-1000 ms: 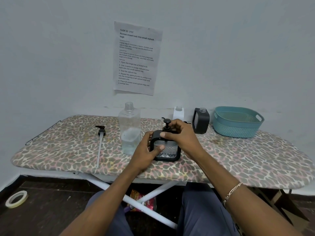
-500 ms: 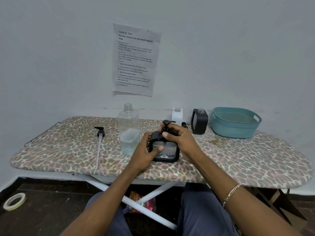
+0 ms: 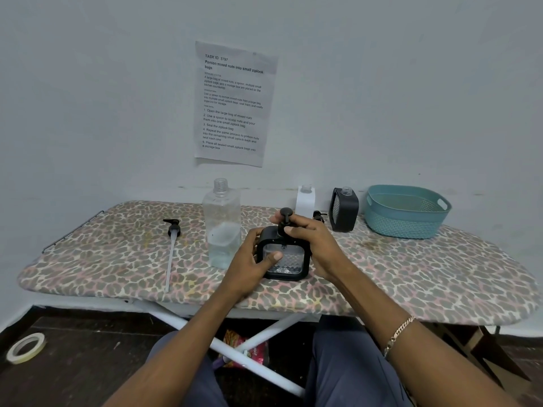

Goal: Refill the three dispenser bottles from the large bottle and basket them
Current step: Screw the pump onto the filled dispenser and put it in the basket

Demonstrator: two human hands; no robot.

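Left hand (image 3: 252, 261) grips the black-framed, clear square dispenser bottle (image 3: 283, 259) upright on the leopard-print ironing board (image 3: 117, 254), right hand (image 3: 314, 242) clasps its black pump top (image 3: 286, 213), and the teal plastic basket (image 3: 405, 221) lies rightward, nearer the right hand.

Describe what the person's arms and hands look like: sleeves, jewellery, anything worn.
Both arms are bare as far up as the view shows, with no sleeves in sight. The left hand and right hand wear no gloves, and no rings can be made out. The right wrist carries a gold-toned chain bracelet of flat links. The left wrist has nothing on it.
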